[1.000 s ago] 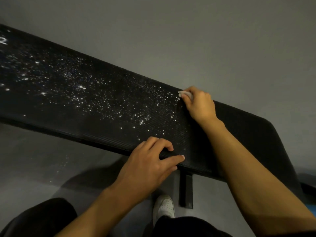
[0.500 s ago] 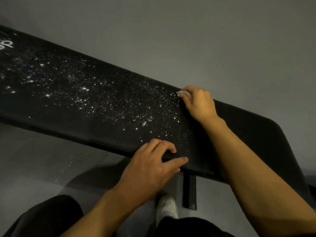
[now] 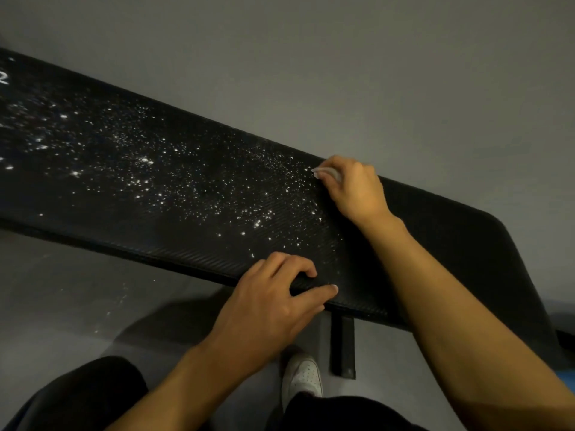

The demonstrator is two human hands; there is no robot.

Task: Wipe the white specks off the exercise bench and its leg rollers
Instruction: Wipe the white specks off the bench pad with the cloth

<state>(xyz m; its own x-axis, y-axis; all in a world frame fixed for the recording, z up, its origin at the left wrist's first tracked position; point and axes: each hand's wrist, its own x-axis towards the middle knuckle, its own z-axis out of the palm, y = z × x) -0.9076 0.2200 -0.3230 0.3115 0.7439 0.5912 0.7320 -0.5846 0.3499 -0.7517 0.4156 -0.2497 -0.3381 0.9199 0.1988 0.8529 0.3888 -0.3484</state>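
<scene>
The exercise bench runs diagonally across the grey floor; its left end is cut off by the frame edge. White specks cover the pad to the left of both hands. The left hand grips the near edge, fingers curled over the top, thumb along the side. The right hand sits at the far edge, clenched around a small white wipe. The wipe is mostly hidden in the fist, and its material cannot be determined. A black support leg and a white shoe show below the bench.

grey floor, white shoe, black trousers
</scene>
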